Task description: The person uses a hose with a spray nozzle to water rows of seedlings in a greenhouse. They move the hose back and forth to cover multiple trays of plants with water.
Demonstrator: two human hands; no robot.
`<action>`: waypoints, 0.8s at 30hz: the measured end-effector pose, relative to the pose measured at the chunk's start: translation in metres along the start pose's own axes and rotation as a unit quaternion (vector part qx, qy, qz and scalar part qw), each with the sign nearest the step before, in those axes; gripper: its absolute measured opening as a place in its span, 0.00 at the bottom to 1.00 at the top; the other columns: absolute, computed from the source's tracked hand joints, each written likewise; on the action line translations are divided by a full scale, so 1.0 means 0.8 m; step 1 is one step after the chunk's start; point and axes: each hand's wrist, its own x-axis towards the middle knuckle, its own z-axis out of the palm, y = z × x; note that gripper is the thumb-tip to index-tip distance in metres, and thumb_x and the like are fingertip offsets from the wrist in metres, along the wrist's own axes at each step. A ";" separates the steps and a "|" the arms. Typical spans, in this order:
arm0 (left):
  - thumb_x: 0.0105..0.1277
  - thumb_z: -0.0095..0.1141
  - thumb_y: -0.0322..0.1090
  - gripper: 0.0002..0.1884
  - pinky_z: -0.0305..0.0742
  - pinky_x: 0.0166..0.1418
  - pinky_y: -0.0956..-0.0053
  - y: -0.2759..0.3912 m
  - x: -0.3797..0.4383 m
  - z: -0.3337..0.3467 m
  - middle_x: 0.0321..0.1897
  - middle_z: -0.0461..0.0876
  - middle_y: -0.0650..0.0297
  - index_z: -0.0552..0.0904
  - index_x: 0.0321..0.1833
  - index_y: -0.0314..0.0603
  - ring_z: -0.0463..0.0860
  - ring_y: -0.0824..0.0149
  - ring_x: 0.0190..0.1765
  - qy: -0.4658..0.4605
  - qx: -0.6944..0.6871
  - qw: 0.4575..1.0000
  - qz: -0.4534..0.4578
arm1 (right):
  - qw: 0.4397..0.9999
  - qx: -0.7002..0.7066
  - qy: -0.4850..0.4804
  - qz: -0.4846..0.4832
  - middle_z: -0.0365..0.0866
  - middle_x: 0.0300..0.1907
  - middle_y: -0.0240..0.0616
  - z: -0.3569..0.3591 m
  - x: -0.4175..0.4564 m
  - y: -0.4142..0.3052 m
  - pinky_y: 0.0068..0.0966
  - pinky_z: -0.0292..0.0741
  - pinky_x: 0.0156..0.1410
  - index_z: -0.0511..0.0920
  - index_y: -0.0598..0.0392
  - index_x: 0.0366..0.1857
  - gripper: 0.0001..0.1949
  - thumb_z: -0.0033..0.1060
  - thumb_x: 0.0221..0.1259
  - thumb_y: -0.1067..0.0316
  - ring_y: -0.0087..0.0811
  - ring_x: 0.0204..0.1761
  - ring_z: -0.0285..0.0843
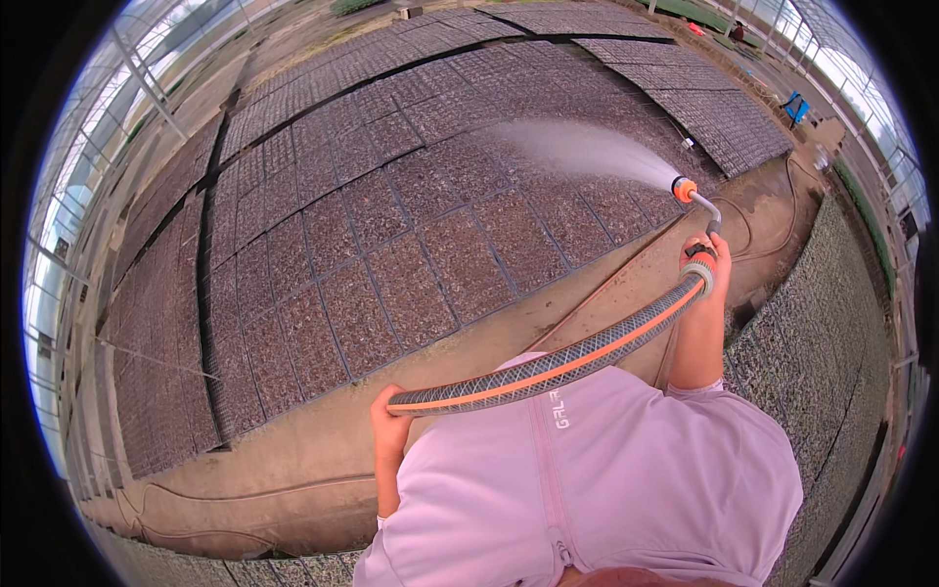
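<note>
My right hand (710,257) grips the handle of a watering wand (708,209) at the right. Its orange and black spray head (684,190) points left, and a fan of water (594,152) falls on trays of small dark plants (411,286). From the red and grey connector (699,270) below that hand, a thick grey hose with an orange stripe (557,376) curves down and left across my front. My left hand (390,420) is closed around the hose near its visible left end; the palm side is hidden.
A bare path (308,425) runs between the tray beds. Thin hoses (257,496) lie along it, with more looping at the right. Greener trays (799,323) stand at my right. A blue object (795,107) is at the upper right. Metal greenhouse posts (147,84) rise at the left.
</note>
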 end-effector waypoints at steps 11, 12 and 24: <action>0.41 0.52 0.18 0.06 0.62 0.28 0.84 -0.022 0.032 0.024 0.17 0.68 0.70 0.71 0.22 0.36 0.66 0.79 0.25 -0.029 0.025 0.999 -0.012 | 0.972 -0.011 0.004 -0.235 0.65 0.20 0.33 -0.041 0.017 -0.091 0.26 0.70 0.29 0.48 0.34 0.54 0.26 0.44 0.56 0.72 0.26 0.21 0.66; 0.41 0.52 0.18 0.07 0.62 0.28 0.84 -0.023 0.031 0.025 0.18 0.68 0.70 0.71 0.22 0.36 0.66 0.79 0.25 -0.026 0.020 0.999 -0.022 | 0.975 -0.029 0.005 -0.221 0.65 0.19 0.33 -0.037 0.013 -0.088 0.26 0.70 0.29 0.47 0.35 0.54 0.26 0.44 0.56 0.72 0.27 0.21 0.65; 0.48 0.58 0.23 0.09 0.60 0.25 0.84 0.005 -0.008 -0.003 0.16 0.66 0.72 0.70 0.19 0.38 0.64 0.80 0.23 0.009 0.081 0.996 0.029 | 0.987 0.068 0.019 0.145 0.66 0.17 0.31 -0.005 -0.007 0.036 0.21 0.72 0.30 0.62 0.54 0.20 0.08 0.46 0.52 0.68 0.27 0.20 0.67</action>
